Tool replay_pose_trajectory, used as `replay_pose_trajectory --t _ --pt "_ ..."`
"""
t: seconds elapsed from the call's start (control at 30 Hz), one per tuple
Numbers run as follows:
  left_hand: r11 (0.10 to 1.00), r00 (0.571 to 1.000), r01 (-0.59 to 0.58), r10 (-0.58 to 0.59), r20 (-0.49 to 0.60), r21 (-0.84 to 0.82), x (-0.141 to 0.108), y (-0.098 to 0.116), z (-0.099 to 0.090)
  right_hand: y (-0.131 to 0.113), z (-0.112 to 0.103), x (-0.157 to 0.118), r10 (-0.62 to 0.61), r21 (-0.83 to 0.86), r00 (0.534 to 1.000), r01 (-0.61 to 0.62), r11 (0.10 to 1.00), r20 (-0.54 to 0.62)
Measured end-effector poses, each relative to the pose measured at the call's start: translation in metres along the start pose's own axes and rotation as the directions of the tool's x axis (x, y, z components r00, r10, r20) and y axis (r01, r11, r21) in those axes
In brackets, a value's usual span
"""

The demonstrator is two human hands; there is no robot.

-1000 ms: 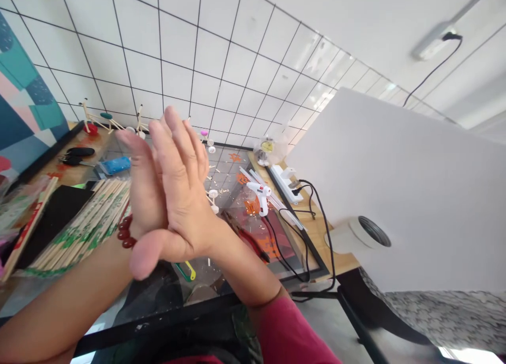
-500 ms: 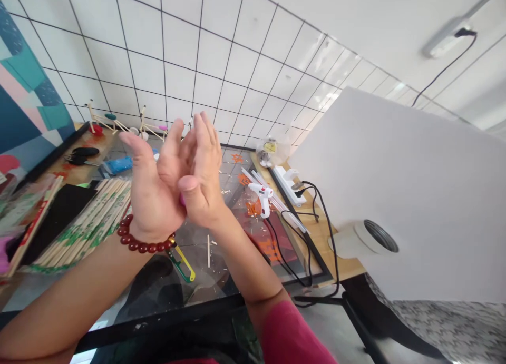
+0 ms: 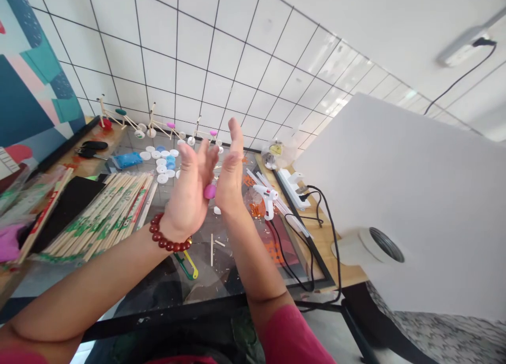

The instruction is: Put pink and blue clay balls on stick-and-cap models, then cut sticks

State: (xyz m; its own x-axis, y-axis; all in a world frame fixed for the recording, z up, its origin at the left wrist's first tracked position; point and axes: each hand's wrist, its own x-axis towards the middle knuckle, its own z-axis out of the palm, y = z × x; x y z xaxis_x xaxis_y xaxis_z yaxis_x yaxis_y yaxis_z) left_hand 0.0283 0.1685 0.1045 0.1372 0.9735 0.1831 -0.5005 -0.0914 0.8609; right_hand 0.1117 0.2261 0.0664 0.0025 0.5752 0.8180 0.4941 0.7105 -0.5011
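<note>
The glossy, black-edged tabletop point(image 3: 200, 291) carries wrapped wooden chopsticks point(image 3: 103, 211) at left, with a blue packet point(image 3: 128, 159) and round white and blue caps point(image 3: 162, 162) behind. Nearer the front lie a green-and-yellow cutter point(image 3: 192, 266) and a loose stick point(image 3: 212, 251); at right, a white glue gun point(image 3: 269, 200), glue sticks point(image 3: 290, 218) and a power strip point(image 3: 291, 187).

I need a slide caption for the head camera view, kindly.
A pink lump between open left hand and right hand, above a table with wrapped sticks and a glue gun.
</note>
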Motion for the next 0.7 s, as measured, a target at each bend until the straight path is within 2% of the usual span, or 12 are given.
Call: replay_pose_trajectory --t 0.07,0.13,0.2,0.33,0.4,0.53,0.6,0.7 --pt "0.998 1.0 0.007 -0.007 -0.001 -0.057 0.003 0.012 -0.003 -0.003 0.005 -0.002 -0.028 -0.036 0.999 0.028 0.999 0.018" --pt "0.997 0.999 -0.049 0.048 -0.025 -0.055 0.006 0.015 -0.006 -0.004 0.009 -0.004 -0.046 -0.059 0.999 0.047 0.997 0.025" --pt "0.994 0.994 -0.106 0.105 -0.021 -0.016 0.006 0.005 -0.008 -0.003 0.009 -0.005 -0.034 -0.081 0.999 0.035 0.996 0.013" --pt "0.984 0.987 -0.161 0.159 0.027 0.073 0.004 -0.03 -0.008 0.001 0.0 -0.001 0.003 -0.058 0.998 -0.007 0.998 -0.064" --pt "0.985 0.989 -0.151 0.15 0.012 0.084 0.005 -0.035 -0.007 0.001 -0.002 0.0 0.002 -0.045 0.996 -0.006 0.999 -0.085" --pt "0.994 0.994 -0.101 0.102 -0.029 0.041 0.009 -0.009 -0.007 -0.004 0.005 -0.002 -0.004 -0.078 0.999 0.0 0.997 -0.051" --pt "0.993 0.992 -0.112 0.113 -0.062 0.032 0.011 0.002 -0.008 -0.007 0.01 -0.004 0.003 -0.102 1.0 -0.005 0.995 -0.022" --pt "0.989 0.99 -0.131 0.135 -0.05 0.069 0.011 -0.007 -0.01 -0.007 0.01 -0.003 -0.008 -0.122 1.0 0.005 0.992 -0.026"
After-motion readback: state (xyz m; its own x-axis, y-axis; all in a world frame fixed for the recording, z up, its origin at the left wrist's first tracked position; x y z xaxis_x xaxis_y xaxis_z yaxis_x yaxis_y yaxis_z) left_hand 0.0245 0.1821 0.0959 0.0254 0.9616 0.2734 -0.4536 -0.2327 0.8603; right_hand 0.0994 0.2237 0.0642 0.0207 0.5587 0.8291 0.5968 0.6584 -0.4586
